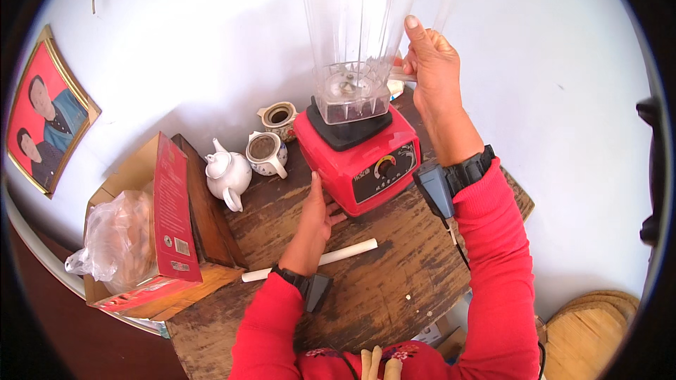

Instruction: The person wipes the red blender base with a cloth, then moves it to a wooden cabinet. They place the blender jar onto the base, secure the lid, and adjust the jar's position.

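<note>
A red blender base [338, 169] with a dial on its front stands on a worn wooden table. On its black top sits a tall clear blender jug [345, 35], blades visible at its bottom. My right hand [431, 60] is closed around the jug's handle on the right side, thumb pointing up. Low at the base's left side, my left hand [318, 214] rests with its fingers stretched out, partly hidden beneath the edge. Close to that wrist lies a white stick or tube [345, 252] on the tabletop.
Left of the blender stand a white teapot [229, 172] and two small patterned pots [265, 153], [279, 117]. A red cardboard box [176, 218] holds a plastic bag [120, 239]. The worn wooden table [415, 267] meets a white wall; round wooden boards [588, 334] are at lower right.
</note>
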{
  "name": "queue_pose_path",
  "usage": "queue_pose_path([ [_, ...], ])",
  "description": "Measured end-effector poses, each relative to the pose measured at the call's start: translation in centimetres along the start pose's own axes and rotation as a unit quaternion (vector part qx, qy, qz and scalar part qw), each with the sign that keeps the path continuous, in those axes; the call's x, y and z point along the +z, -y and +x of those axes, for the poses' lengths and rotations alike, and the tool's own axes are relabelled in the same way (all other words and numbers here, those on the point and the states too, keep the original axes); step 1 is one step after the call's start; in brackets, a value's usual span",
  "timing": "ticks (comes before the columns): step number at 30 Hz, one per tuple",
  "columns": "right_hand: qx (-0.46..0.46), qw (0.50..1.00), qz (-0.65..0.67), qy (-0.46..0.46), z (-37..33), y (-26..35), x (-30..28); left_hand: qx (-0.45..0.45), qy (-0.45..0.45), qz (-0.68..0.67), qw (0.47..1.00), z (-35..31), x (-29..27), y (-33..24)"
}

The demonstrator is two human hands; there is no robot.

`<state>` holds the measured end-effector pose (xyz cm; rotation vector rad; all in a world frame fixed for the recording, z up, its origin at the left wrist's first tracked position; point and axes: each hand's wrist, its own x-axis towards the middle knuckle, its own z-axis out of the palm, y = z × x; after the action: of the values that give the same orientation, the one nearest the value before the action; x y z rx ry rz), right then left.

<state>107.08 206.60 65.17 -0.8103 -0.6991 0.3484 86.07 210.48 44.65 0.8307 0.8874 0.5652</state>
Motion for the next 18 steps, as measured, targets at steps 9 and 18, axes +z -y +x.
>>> queue_pose_path([
  [9, 0.019, 1.0, -0.002, 0.01, -1.2, 1.1, -0.6, 0.048, -0.036, 0.077, 0.995, -3.2, -1.8, -0.3],
  [18, -0.012, 0.999, -0.012, 0.051, -0.6, 1.2, 0.1, 0.494, 0.002, 0.294, 0.818, -0.8, 4.5, -16.9],
])
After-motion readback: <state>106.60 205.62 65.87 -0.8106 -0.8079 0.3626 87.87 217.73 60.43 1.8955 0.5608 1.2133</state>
